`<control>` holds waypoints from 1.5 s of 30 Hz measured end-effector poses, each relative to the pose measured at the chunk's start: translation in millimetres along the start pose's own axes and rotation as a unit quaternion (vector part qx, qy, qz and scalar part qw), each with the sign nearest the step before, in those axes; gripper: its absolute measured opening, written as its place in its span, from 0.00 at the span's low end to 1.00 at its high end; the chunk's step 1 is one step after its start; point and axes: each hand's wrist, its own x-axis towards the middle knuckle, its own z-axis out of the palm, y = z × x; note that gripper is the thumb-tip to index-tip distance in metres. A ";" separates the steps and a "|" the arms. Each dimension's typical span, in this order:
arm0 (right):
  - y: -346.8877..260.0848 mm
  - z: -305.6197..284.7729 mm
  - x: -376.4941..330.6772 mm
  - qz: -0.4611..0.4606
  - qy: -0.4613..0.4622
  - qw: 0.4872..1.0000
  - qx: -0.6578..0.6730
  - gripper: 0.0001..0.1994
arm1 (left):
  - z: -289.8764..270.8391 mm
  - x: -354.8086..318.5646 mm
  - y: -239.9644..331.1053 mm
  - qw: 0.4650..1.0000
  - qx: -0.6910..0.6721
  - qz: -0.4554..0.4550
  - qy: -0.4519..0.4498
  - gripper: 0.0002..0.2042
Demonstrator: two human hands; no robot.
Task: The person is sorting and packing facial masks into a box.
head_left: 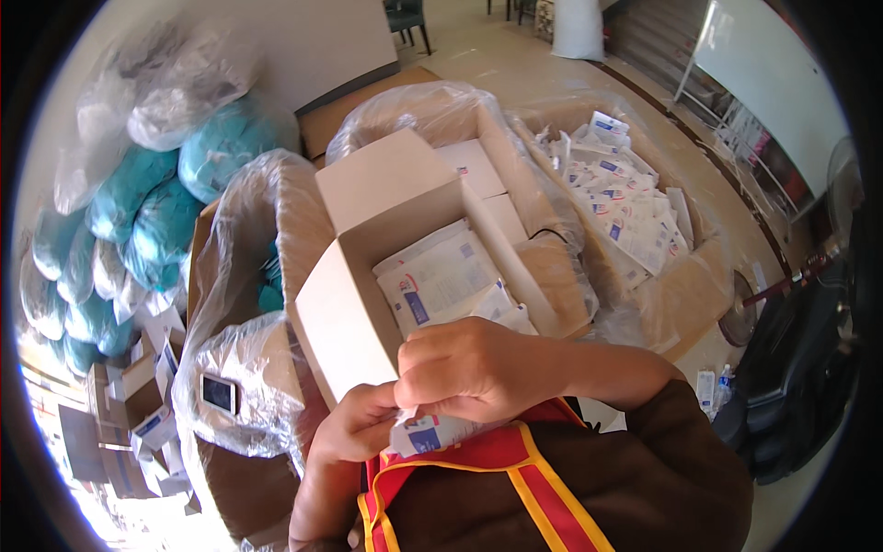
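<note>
From the head view I watch a person bring both hands together just below the open box. The left hand [349,428] has its fingers closed on one corner of a white and blue packet [434,438]; the right hand [474,368] is curled over the packet's upper edge, thumb and fingers pinched together. The packet sits between the box [338,322] and the red apron [501,449]. Inside the box lie more packets [441,276], flat and overlapping.

Beyond the box, a plastic-lined carton [405,103] holds white boxes [471,166]. To the right of the box, another lined carton [685,299] is heaped with a loose pile [625,207] of similar packets. Left of the box, a phone [219,393] lies on clear plastic [253,354]; farther left, teal bags [167,221] are stacked above some opened cardboard boxes [143,386].
</note>
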 end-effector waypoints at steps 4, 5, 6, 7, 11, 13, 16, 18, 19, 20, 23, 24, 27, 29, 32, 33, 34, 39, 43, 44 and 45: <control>1.1 5.3 1.9 -0.024 -0.028 0.990 -0.133 0.12 | 8.9 -4.2 11.8 0.993 0.103 -0.027 0.059 0.19; 0.9 5.9 1.2 -0.026 -0.031 0.986 -0.163 0.11 | 6.4 -4.8 8.6 0.994 0.084 -0.030 0.058 0.22; 1.8 6.8 1.8 -0.031 -0.034 0.980 -0.195 0.11 | 4.6 -5.4 7.7 0.993 0.090 -0.034 0.062 0.24; 2.1 7.0 3.3 -0.036 -0.033 0.972 -0.229 0.11 | 4.1 -5.4 8.0 0.992 0.099 -0.038 0.064 0.26; 1.2 15.7 7.3 -0.074 -0.040 0.954 -0.289 0.11 | 9.6 -2.7 6.5 0.977 0.172 -0.051 0.119 0.27; 1.2 12.0 7.5 -0.047 -0.039 0.972 -0.226 0.12 | 10.3 -0.7 3.0 0.976 0.180 0.012 0.123 0.24; -1.4 0.6 15.8 -0.021 -0.025 0.978 -0.205 0.15 | 7.4 -2.8 6.3 0.965 0.216 0.032 0.144 0.22; -5.7 -11.3 17.4 0.018 -0.020 0.972 -0.235 0.17 | 8.2 -4.9 19.9 0.947 0.268 0.034 0.173 0.22; -5.9 -22.6 13.0 0.045 -0.021 0.965 -0.257 0.18 | 7.3 -4.8 24.2 0.936 0.295 0.036 0.188 0.22; -4.8 -29.3 5.2 0.079 -0.030 0.961 -0.264 0.18 | 5.0 -6.0 23.9 0.917 0.330 0.072 0.211 0.22; -2.4 -43.1 -21.3 0.200 -0.075 0.939 -0.270 0.18 | -2.3 -5.3 21.9 0.878 0.425 0.035 0.218 0.28; 1.3 -42.8 -25.9 0.186 -0.085 0.941 -0.271 0.15 | -2.1 -4.3 21.2 0.879 0.419 0.022 0.225 0.27; -1.6 -38.9 -23.8 0.144 -0.040 0.938 -0.314 0.12 | -1.2 -1.3 21.3 0.909 0.361 0.022 0.207 0.26; -0.5 -37.4 -23.8 0.142 -0.024 0.925 -0.351 0.11 | -4.4 -3.1 24.8 0.951 0.266 0.070 0.141 0.29; -6.8 -38.7 -21.1 0.141 -0.051 0.937 -0.316 0.10 | -0.1 -1.3 31.9 0.968 0.170 -0.068 0.169 0.31; -9.9 -39.4 -20.4 0.140 -0.069 0.945 -0.288 0.10 | 2.0 -0.2 35.4 0.964 0.142 -0.124 0.188 0.32; -9.6 -40.2 -20.9 0.142 -0.067 0.952 -0.262 0.10 | -2.3 -1.6 32.7 0.974 0.158 -0.068 0.150 0.32; 10.4 -52.6 -32.9 0.235 -0.033 0.966 -0.104 0.09 | -14.5 -8.2 2.5 0.988 -0.076 0.097 0.091 0.26; 20.4 -53.2 -46.9 0.290 0.010 0.957 -0.010 0.08 | -14.1 -8.8 0.4 0.978 -0.156 0.075 0.116 0.25; 20.1 -52.6 -46.3 0.290 -0.004 0.956 -0.033 0.08 | -10.6 -8.2 2.8 0.979 -0.158 0.087 0.099 0.24; 19.9 -51.7 -43.9 0.289 -0.017 0.956 -0.055 0.08 | -7.9 -7.1 3.0 0.982 -0.115 0.094 0.116 0.24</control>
